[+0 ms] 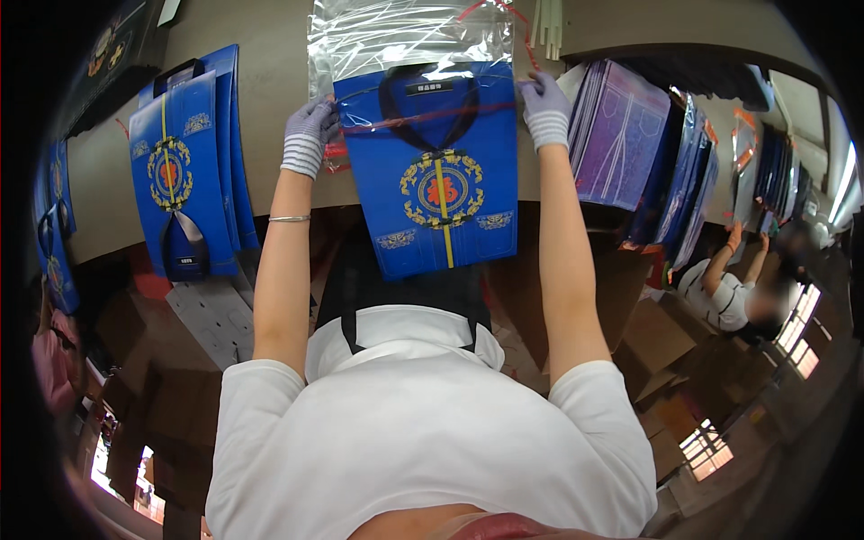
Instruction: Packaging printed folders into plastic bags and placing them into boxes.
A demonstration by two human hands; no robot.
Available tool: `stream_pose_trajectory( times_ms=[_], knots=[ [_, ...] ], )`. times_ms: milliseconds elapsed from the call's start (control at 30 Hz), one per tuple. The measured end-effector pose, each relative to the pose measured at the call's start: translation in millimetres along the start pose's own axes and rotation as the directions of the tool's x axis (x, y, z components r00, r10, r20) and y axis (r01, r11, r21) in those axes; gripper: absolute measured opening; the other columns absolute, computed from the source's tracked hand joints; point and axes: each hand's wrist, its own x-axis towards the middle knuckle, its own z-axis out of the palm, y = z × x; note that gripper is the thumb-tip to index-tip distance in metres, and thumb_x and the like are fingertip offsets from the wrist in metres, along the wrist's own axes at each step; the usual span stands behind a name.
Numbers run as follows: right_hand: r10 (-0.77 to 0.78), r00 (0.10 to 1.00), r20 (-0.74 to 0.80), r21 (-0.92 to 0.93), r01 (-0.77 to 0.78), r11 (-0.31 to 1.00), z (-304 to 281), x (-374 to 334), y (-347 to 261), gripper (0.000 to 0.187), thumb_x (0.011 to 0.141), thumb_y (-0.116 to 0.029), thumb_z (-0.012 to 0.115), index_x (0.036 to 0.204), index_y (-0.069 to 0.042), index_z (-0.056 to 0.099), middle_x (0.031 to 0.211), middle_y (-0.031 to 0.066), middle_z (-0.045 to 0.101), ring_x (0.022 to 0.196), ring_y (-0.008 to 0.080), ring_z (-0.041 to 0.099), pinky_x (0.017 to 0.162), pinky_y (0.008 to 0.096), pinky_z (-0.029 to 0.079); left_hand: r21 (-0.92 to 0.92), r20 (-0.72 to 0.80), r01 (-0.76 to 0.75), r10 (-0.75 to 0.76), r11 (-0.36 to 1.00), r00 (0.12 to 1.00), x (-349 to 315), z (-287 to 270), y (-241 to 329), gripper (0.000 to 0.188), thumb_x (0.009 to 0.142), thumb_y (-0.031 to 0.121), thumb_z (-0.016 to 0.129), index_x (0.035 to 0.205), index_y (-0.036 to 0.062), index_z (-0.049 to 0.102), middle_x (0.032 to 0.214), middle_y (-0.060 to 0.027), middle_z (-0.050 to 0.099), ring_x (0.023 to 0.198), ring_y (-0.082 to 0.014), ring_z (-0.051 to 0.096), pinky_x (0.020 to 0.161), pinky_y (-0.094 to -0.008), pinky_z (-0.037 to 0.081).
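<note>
In front of me, a blue paper gift bag [423, 202] with a dark ribbon handle and a round red-and-yellow emblem lies partly inside a clear plastic bag [405, 36]. Its lower end sticks out past the table's near edge. My left hand [311, 130], in a grey glove with a striped cuff, pinches the plastic at the left side. On the other side, my right hand [545, 106], gloved alike, has its fingers closed at the plastic's right edge. A red strip crosses the plastic over the handle. Both fingertips are partly hidden by the hands.
More blue gift bags [184, 171] overlap at the left on the table [261, 81]. To the right stand a purple stack [621, 135] and several wrapped blue bags [675, 180]. Cardboard boxes [661, 346] sit below. Another person [724, 292] works at far right.
</note>
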Motion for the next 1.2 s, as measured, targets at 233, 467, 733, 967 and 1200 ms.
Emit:
stream_pose_trajectory(
  times_ms=[233,467,733,967,1200],
  knots=[
    [0.020,0.983,0.182,-0.065,-0.008,0.998,3.3,5.5,40.2,0.026,0.077,-0.020,0.066,0.094,0.000,0.065,0.079,0.0119,0.066,0.066,0.0184,0.063,0.065,0.0275,0.048,0.367,-0.132,-0.070,0.126,0.928,0.983,-11.4,3.3,-0.8,0.023,0.074,0.005,0.070,0.093,-0.0022,0.060,0.077,-0.0076,0.063,0.063,-0.0124,0.059,0.057,-0.0231,0.051],
    [0.115,0.841,0.529,-0.002,-0.135,0.991,-40.3,-31.0,40.0,0.021,0.083,-0.014,0.061,0.097,0.002,0.063,0.071,0.0030,0.061,0.058,0.0067,0.051,0.053,0.0204,0.042,0.516,-0.006,-0.186,0.221,0.836,0.975,-57.5,-13.7,-21.1,0.020,0.073,0.005,0.071,0.087,-0.0026,0.059,0.074,-0.0078,0.063,0.065,-0.0113,0.059,0.060,-0.0214,0.048],
    [0.063,0.982,0.177,0.129,-0.087,0.988,-16.7,-59.6,25.5,0.033,0.084,-0.020,0.062,0.105,0.005,0.059,0.095,0.0122,0.065,0.085,0.0137,0.058,0.080,0.0237,0.044,0.584,0.020,-0.071,0.073,0.809,0.997,-94.7,-26.1,-47.4,0.015,0.075,0.006,0.069,0.082,-0.0021,0.059,0.069,-0.0072,0.062,0.059,-0.0108,0.058,0.053,-0.0230,0.048],
    [0.133,0.961,0.244,0.249,-0.195,0.949,-46.3,-122.0,78.2,0.031,0.085,-0.015,0.060,0.111,0.002,0.058,0.094,0.0079,0.062,0.084,0.0115,0.055,0.078,0.0227,0.044,0.551,0.176,-0.116,0.020,0.826,0.984,-111.7,-38.9,-56.1,0.023,0.080,0.011,0.065,0.096,-0.0045,0.058,0.071,-0.0087,0.062,0.057,-0.0132,0.059,0.049,-0.0251,0.048],
    [0.091,0.956,0.278,0.310,-0.179,0.934,-21.5,-112.6,1.8,0.043,0.080,0.002,0.047,0.123,-0.001,0.049,0.077,0.0009,0.056,0.064,0.0051,0.047,0.061,0.0169,0.040,0.629,0.112,-0.262,0.248,0.732,0.962,-25.9,-41.8,-4.9,0.031,0.085,0.024,0.059,0.101,-0.0030,0.060,0.072,-0.0097,0.063,0.056,-0.0111,0.056,0.050,-0.0257,0.046]
  ],
)
